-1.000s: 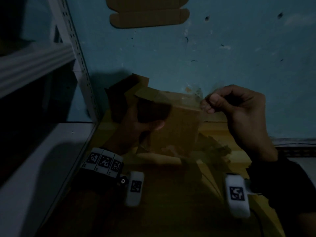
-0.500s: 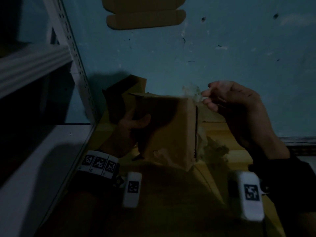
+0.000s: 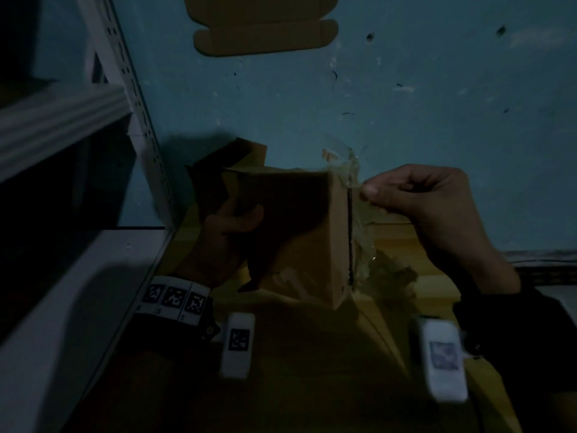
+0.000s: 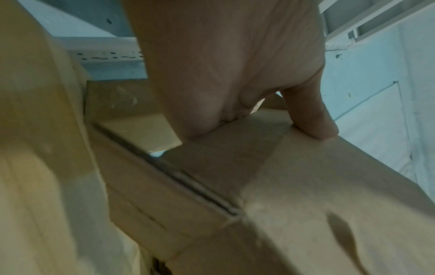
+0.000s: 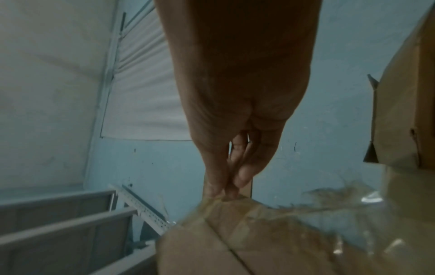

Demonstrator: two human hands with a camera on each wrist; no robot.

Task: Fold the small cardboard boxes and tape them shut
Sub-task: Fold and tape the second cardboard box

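Since 0.5 s ago the right hand (image 3: pixel 437 210) has curled tighter, its fingers (image 5: pixel 223 186) now pinching the clear tape (image 3: pixel 352 170) at the box's upper right corner; box barely moved. One folded cardboard box (image 3: pixel 296 232), held up in front of the chest, long axis roughly vertical, slit seam facing right. Left hand (image 3: pixel 224 235) grips its left side, thumb across the front face. One flat box blank (image 3: pixel 265 29) lies further off. Two hands, one metal shelf rack (image 3: pixel 62 120) at left.
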